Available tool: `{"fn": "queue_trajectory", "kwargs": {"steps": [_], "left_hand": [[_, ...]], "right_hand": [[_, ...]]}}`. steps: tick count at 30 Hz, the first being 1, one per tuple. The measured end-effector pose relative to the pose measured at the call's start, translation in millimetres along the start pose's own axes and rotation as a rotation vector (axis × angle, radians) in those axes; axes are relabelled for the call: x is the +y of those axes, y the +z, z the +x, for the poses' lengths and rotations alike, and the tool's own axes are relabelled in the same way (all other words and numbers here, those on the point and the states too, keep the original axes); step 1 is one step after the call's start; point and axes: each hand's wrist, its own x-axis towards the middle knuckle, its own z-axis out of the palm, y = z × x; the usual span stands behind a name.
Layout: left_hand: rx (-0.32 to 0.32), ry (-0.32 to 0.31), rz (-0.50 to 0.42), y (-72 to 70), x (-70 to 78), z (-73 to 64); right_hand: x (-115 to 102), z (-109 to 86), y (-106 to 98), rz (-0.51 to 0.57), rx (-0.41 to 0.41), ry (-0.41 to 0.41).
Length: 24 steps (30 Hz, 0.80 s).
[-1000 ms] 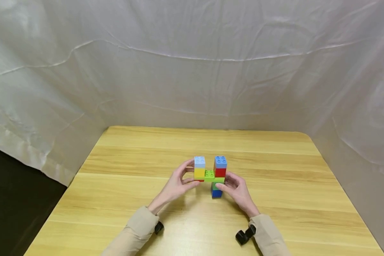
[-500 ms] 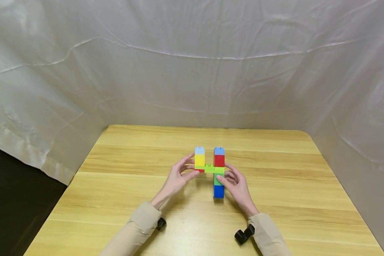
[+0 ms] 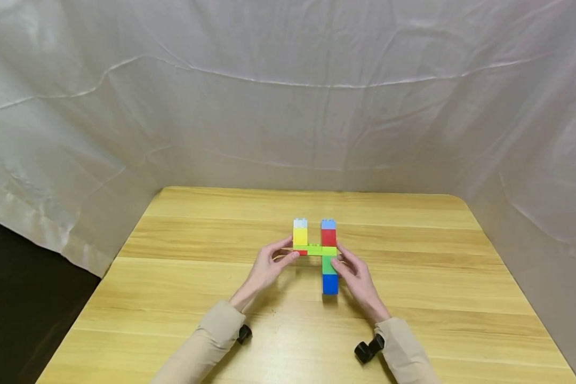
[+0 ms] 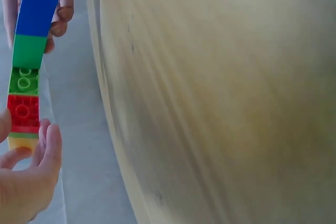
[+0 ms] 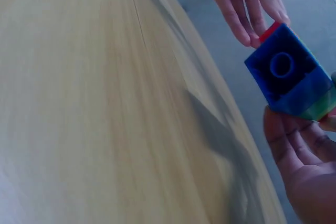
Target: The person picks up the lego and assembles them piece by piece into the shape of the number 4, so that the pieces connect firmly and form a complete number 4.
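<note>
Both hands hold up one build of toy building bricks, shaped roughly like a 4. Its left column has a light blue brick (image 3: 300, 223), a yellow brick (image 3: 300, 236) and a small red brick (image 4: 23, 113) underneath. A lime crosspiece (image 3: 314, 250) joins it to the taller right column of a blue, a red, a lime, a green brick (image 4: 29, 51) and a dark blue brick (image 5: 283, 85) with its hollow underside showing. My left hand (image 3: 265, 269) grips the left column near the red brick. My right hand (image 3: 359, 277) pinches the green brick, thumb in front.
Under the hands is a wood-grain table (image 3: 197, 224). A pale fabric curtain (image 3: 288, 117) encloses it at the back and sides. Black wrist-camera mounts (image 3: 368, 350) stick out from the beige sleeves (image 3: 408, 349). A dark area (image 3: 24, 298) lies beyond the left edge.
The build has tilted so its front faces the head camera and the stud tops show less. The green and dark blue bricks have come into fuller view. Both hands keep their hold.
</note>
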Motion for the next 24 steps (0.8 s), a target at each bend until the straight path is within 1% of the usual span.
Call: {"fn": "queue_trajectory", "kwargs": {"steps": [4, 8, 15, 19, 24], "left_hand": [[-0.025, -0.031, 0.022, -1.7, -1.5, 1.7], [-0.028, -0.063, 0.054, -2.0, -3.6, 5.0], [-0.026, -0.121, 0.145, 1.1, -6.0, 13.0], [-0.025, -0.150, 0.192, 3.9, -7.7, 16.8], [-0.059, -0.169, 0.205, 5.4, -9.9, 18.2]], "right_hand": [[0, 1.0, -4, -0.005, -0.059, 0.010], [2, 4.1, -6, -0.039, -0.072, 0.034], [6, 10.8, -6, -0.164, -0.029, 0.065], [10, 13.6, -6, -0.227, 0.007, 0.057], [13, 17.3, -6, -0.292, 0.041, 0.034]]}}
